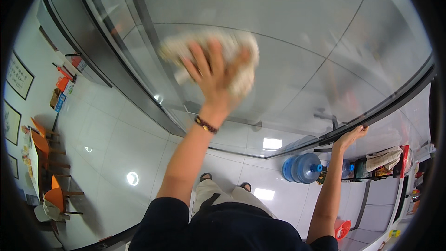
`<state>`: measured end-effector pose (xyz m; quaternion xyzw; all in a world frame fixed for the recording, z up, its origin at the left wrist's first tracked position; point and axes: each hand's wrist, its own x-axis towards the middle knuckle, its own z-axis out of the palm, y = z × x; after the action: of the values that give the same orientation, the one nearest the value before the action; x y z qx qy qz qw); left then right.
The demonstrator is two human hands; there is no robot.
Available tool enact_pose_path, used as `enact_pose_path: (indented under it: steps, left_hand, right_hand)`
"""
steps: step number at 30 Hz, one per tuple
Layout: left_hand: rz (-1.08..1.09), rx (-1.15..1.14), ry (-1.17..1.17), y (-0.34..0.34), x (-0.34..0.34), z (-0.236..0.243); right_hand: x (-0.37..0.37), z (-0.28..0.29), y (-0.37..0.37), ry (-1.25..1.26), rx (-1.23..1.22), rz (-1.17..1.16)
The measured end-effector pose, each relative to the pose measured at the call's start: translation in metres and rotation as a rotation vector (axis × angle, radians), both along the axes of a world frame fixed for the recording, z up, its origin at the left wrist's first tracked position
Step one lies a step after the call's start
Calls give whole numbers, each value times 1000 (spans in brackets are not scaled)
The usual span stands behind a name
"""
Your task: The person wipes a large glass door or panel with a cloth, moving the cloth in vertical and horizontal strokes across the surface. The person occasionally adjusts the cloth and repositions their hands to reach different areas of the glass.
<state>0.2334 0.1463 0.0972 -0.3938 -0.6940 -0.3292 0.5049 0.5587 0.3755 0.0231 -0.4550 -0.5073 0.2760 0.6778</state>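
Observation:
My left hand (211, 76) presses a pale, bunched cloth (242, 65) against a large glass pane (297, 32) in the upper middle, fingers spread over the cloth; hand and cloth are blurred. A dark bracelet circles that wrist. At the right, my right hand (349, 137) grips the dark metal edge (385, 109) of the pane's frame. A wide grey metal post (102, 35) runs down along the left of the glass.
Blue water bottles (304, 169) stand right of my feet, near a rack (383, 160) with cloth on it and a red bucket (341, 228). At the left are orange chairs (55, 195), a table (35, 162), wall frames (18, 74) and boxes (58, 100).

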Motion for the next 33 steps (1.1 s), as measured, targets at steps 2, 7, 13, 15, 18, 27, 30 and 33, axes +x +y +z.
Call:
enact_pose_path:
  steps: [2,7,13,15,18,27,30,33]
  left_hand:
    - [-75,-247,-80,-8,16,-103]
    - [-95,-51,-516,-12,39,-268]
    - [-315,950,-1319,0,26,-202]
    - [-302,1216,-1328,-3,-5,-147]
    - [-121,1161,-1153,2,4,-44]
    - [-61,452,-233,102,120,124]
    - [-221,204,-34,157,194,164]
    - [-440,-2,173,190,232,194]
  right_hand:
    - [-2,4,-3,37,-13,24]
    - [0,3,-1,-25,-11,44]
    - [13,-5,4,-53,-23,61]
    - [11,-2,2,-55,-15,31]
    - [6,-7,7,-5,29,36]
    - [-4,-14,-1,8,-54,14]
    - [7,-13,-9,-126,-58,31]
    - [4,-10,-15,-56,19,168]
